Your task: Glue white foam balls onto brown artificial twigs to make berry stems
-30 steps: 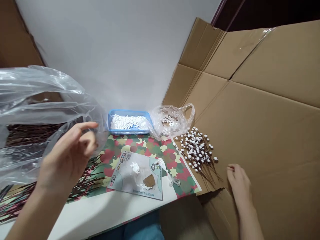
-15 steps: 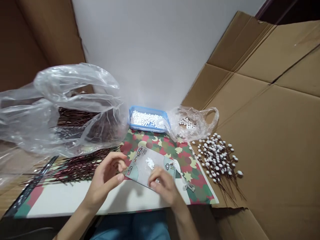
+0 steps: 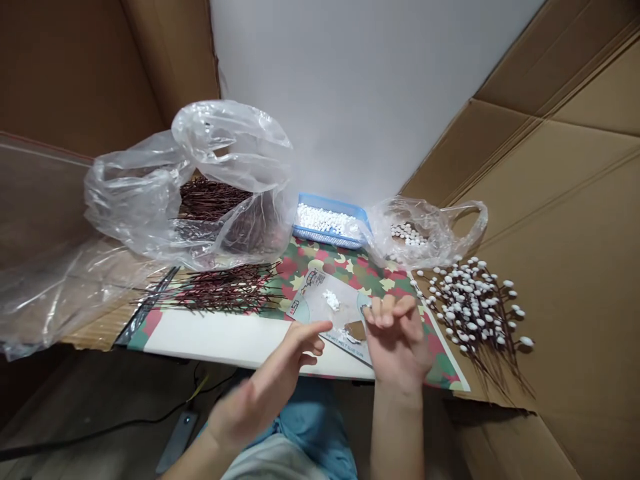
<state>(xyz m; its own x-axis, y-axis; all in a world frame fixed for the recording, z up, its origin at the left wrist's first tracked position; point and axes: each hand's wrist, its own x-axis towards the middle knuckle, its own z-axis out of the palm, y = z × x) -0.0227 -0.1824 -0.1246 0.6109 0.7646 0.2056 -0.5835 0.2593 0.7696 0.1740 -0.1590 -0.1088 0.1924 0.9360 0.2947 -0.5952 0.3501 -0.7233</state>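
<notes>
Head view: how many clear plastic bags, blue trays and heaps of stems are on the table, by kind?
Clear plastic bags: 2, the large bag of dark stems and the small bag of white beads.
Blue plastic trays of white beads: 1.
Loose heaps of stems: 2, bare dark red stems and white-tipped stems.
Total: 5.

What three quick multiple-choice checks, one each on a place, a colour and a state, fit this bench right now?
1. Where do the white-tipped stems lie?
A. on the cardboard, right of the patterned mat
B. inside the tray
C. in the big bag

2. What colour is the tray of white beads?
A. red
B. blue
C. black

3. How is the left hand?
A. open, holding nothing
B. clenched on a stem
C. inside a bag

A: they rest on brown cardboard past the mat.
B: its rim is blue.
A: its fingers are spread, nothing in them.
</notes>
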